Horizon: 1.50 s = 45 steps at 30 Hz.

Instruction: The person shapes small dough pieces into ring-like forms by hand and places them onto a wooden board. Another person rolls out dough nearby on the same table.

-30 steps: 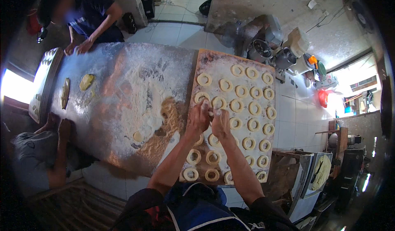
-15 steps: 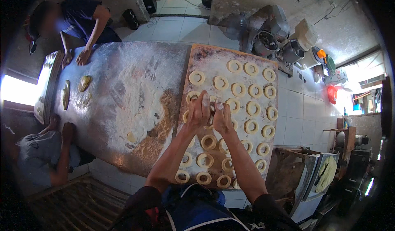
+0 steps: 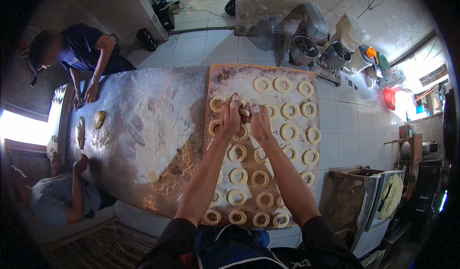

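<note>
Both of my hands are over a floured board (image 3: 230, 77) covered with rows of pale dough rings (image 3: 289, 132). My left hand (image 3: 232, 115) and my right hand (image 3: 260, 121) are close together, fingers curled in and thumbs pointing away from me. Between them is a small piece of dough (image 3: 245, 112), pinched by the fingertips of both hands. Its full shape is hidden by my fingers. One dough ring shows partly just beyond my fingertips, and others lie beside and under my forearms. White flour coats my thumbs.
Left of the board, a metal-topped table (image 3: 184, 84) carries scattered flour (image 3: 160, 125), a dough scrap (image 3: 154, 176) and two filled-looking pieces (image 3: 99, 119). Two people work at its left end, beside a tray (image 3: 58, 115). Buckets and a mixer bowl (image 3: 303, 51) stand at the far right.
My hands have moved away from me across the board, nearer a ring in a farther row. The view has shifted slightly. The near person at left has moved a hand toward the long piece.
</note>
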Each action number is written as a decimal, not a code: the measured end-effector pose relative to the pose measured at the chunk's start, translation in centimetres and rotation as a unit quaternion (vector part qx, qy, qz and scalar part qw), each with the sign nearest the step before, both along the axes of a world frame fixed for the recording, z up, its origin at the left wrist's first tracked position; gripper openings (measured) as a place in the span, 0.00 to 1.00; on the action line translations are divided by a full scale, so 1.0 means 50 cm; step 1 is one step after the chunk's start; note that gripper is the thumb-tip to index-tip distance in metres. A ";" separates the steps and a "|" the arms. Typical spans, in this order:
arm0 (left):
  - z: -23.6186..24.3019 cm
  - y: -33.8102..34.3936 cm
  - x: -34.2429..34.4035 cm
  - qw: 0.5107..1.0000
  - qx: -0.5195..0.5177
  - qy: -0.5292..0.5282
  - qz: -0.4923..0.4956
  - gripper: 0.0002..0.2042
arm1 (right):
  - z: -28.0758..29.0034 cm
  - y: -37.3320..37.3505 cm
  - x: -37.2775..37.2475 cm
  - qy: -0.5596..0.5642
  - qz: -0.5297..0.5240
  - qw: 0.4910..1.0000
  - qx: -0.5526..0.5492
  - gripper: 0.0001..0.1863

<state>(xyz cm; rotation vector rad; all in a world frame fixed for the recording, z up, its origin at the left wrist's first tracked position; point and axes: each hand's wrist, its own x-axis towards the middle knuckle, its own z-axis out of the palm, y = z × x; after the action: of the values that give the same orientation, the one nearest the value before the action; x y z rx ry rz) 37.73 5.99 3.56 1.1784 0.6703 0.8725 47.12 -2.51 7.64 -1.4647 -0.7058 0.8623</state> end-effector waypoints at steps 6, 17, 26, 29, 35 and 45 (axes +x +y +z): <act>0.033 0.135 0.087 0.907 0.241 0.345 0.017 0.27 | 0.043 0.093 0.124 -0.274 0.010 0.960 -0.049 0.22; -0.038 0.192 0.091 0.853 0.317 0.415 0.012 0.14 | 0.028 -0.161 -0.009 -0.185 0.052 0.974 -0.120 0.28; 0.007 0.153 0.042 0.829 0.407 0.369 0.110 0.20 | 0.046 -0.393 -0.111 -0.162 -0.030 0.979 -0.119 0.21; 0.017 0.047 -0.138 0.893 0.328 0.272 0.145 0.20 | 0.022 -0.451 -0.129 -0.149 -0.073 0.976 -0.138 0.18; 0.007 -0.180 -0.634 0.817 0.267 0.432 0.274 0.10 | 0.046 -0.446 -0.209 -0.089 -0.077 0.983 -0.142 0.09; 0.015 -0.144 -0.772 0.899 0.098 0.389 0.178 0.15 | 0.061 -0.202 -0.521 -0.133 0.136 0.979 -0.068 0.13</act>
<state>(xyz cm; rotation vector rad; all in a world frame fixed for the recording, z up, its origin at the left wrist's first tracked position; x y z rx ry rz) -0.86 -1.21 4.33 1.6309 1.5149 0.7604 21.05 -12.60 10.67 -1.6485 -1.0843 0.9456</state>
